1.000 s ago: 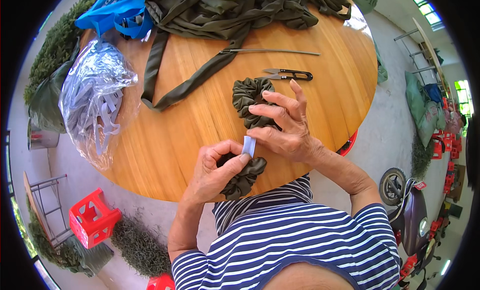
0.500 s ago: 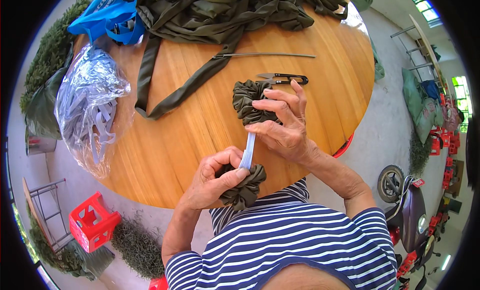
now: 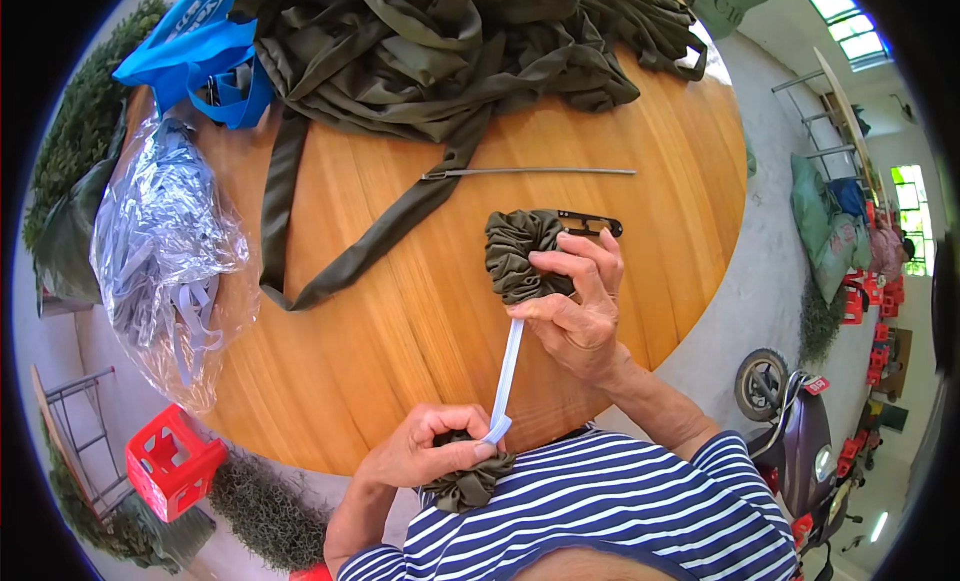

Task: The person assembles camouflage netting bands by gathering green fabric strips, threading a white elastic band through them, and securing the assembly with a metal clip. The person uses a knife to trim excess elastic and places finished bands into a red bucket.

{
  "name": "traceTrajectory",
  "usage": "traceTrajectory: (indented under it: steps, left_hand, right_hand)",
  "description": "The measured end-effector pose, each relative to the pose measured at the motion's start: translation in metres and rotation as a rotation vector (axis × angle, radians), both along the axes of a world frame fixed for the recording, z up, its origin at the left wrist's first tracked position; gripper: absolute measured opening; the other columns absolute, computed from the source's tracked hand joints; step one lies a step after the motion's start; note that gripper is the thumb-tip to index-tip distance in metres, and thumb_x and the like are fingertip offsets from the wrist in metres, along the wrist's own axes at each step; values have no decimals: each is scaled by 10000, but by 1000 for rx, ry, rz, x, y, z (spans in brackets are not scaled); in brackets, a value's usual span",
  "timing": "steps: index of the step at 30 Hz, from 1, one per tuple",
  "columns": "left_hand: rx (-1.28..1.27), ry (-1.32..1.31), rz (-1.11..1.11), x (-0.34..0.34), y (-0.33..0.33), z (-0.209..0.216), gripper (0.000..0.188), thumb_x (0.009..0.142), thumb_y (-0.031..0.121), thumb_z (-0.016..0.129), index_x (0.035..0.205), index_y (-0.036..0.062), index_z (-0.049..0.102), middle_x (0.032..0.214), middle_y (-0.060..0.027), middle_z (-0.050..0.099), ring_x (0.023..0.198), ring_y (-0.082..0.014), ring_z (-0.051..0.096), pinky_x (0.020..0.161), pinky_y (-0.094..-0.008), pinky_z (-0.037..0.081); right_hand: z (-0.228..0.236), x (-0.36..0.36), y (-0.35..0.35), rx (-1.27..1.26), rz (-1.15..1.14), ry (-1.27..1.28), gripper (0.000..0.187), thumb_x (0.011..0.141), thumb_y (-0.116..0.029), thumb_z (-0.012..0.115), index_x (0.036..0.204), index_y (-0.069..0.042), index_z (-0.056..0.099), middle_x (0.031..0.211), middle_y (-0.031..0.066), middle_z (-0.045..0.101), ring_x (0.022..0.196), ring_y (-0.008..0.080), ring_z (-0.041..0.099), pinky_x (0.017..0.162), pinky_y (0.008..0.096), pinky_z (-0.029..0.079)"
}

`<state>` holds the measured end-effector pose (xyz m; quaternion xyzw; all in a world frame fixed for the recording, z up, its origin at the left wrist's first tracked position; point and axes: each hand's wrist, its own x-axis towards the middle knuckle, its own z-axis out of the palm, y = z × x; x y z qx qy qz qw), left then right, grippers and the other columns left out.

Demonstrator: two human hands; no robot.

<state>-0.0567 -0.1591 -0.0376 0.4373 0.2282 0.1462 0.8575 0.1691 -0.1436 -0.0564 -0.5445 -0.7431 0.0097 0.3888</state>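
Note:
A strip of white elastic band (image 3: 508,369) runs taut between my two hands. At its lower end my left hand (image 3: 428,447) pinches the elastic and keeps a bunch of gathered olive-green fabric (image 3: 470,484) under its fingers. Higher up, my right hand (image 3: 578,316) grips a larger ruched bunch of the same fabric tube (image 3: 520,256), with the elastic coming out of its lower edge. Just behind that bunch lie black thread snips (image 3: 592,224), their blades hidden by the fabric. A long thin metal rod (image 3: 540,171) rests on the table, its left end over a flat green strip.
A big heap of olive-green fabric strips (image 3: 400,61) covers the table's far side. At the left are a clear plastic bag (image 3: 165,251) of pale elastic and a blue bag (image 3: 190,41). Beyond the round wooden table (image 3: 380,361) stand a red stool (image 3: 172,463) and a motorbike (image 3: 800,431).
My hands have drawn farther apart, and a longer stretch of elastic shows between them. The left hand is lower, nearer my body. The whole view has shifted, so the table sits lower.

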Motion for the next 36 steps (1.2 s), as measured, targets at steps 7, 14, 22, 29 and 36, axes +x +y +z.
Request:
traceTrajectory:
  steps: [7,14,22,29,36]
  left_hand:
    - [-15,222,189,11,1,7,87,786,69,602,797,-17,612,801,-50,619,711,-71,544,638,-211,442]
    - [156,300,229,16,-9,9,84,789,49,589,803,-26,624,783,-30,610,724,-67,534,664,-212,426]
    - [512,338,235,30,-16,15,83,778,39,580,783,-44,585,754,-79,578,681,-133,547,610,-245,420]
    - [648,326,377,34,-27,9,62,755,15,572,783,-39,563,733,-134,562,666,-257,557,587,-324,441]
    - [634,308,387,33,-26,8,67,750,10,575,795,-39,570,742,-138,571,686,-260,565,600,-322,446]
  right_hand:
    - [8,-7,-7,-142,240,-53,208,600,-130,693,763,-254,658,1089,18,534,1114,248,421,994,505,190]
    - [45,34,-2,-321,311,107,350,680,-124,666,1026,-152,624,1208,83,468,1144,278,393,951,405,297]
    - [20,77,27,-283,-73,-356,377,746,-198,652,1070,-48,535,941,92,546,911,251,497,788,345,400]
    - [64,79,-2,-891,74,651,271,872,-195,521,1059,-3,480,725,58,545,553,121,501,522,230,422]
    - [45,52,-38,-1169,363,1436,266,832,-188,571,1003,-14,466,701,58,533,519,91,494,474,153,372]
